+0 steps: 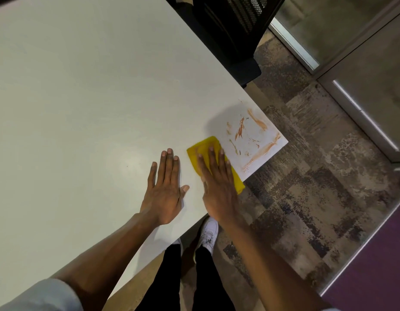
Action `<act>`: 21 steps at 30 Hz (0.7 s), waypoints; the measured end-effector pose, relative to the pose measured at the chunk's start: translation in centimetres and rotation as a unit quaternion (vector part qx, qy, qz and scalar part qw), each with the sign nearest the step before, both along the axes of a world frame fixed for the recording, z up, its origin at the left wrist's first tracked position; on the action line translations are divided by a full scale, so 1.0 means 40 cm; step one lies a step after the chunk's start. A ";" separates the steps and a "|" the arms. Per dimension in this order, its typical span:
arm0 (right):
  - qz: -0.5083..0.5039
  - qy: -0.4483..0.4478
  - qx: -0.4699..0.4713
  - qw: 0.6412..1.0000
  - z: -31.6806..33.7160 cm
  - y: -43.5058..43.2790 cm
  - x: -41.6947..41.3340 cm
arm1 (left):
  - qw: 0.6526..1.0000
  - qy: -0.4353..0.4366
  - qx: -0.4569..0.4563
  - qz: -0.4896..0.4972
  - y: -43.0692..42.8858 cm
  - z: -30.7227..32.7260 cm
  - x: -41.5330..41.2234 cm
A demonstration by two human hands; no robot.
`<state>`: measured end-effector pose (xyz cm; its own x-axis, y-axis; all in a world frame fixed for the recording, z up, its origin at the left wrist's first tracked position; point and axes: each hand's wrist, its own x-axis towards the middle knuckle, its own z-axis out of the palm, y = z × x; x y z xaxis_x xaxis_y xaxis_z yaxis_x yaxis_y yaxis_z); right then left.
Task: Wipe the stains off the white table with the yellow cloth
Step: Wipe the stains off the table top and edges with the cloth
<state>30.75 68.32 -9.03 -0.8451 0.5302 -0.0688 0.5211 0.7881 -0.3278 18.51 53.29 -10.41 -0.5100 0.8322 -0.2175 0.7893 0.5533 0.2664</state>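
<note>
A folded yellow cloth [200, 151] lies flat on the white table [86, 90] near its right corner. My right hand [217, 185] presses down on the cloth with fingers spread, covering its middle. Orange-brown smeared stains [250, 135] mark the table corner just beyond and to the right of the cloth. My left hand [165, 187] rests flat and open on the bare table, a little left of the cloth, touching nothing else.
A black mesh office chair [230, 30] stands at the table's far edge. The table's near edge runs diagonally past my legs and white shoe [209, 232]. Patterned carpet [306, 187] and a glass partition [351, 52] lie to the right.
</note>
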 end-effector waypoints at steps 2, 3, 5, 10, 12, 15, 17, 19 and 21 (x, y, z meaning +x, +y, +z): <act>0.000 -0.007 0.012 1.000 -0.001 -0.036 0.045 | 1.000 -0.002 -0.004 0.000 -0.001 0.001 0.000; 0.003 -0.008 0.016 1.000 -0.001 -0.034 0.048 | 1.000 0.003 -0.006 -0.001 -0.001 -0.001 0.001; 0.006 -0.008 0.011 1.000 -0.003 0.007 0.014 | 1.000 0.009 -0.008 0.001 0.000 0.000 0.001; -0.029 -0.018 0.004 0.999 0.004 0.116 -0.127 | 1.000 0.020 -0.017 0.004 0.006 0.005 0.002; -0.040 -0.016 0.000 0.999 0.009 0.101 -0.131 | 1.000 0.018 -0.019 0.005 0.007 0.011 0.003; -0.037 -0.003 -0.007 0.999 0.015 0.028 -0.063 | 1.000 0.018 -0.020 0.003 0.005 0.017 0.004; -0.037 -0.010 -0.002 0.999 0.018 -0.033 0.005 | 1.000 0.015 -0.014 0.007 0.004 0.018 0.005; -0.039 -0.024 0.000 0.999 0.022 -0.059 0.050 | 1.000 0.018 -0.002 0.006 0.002 0.012 0.007; -0.027 -0.033 -0.007 0.999 0.024 -0.020 0.033 | 1.000 0.026 0.010 0.008 0.002 0.004 0.006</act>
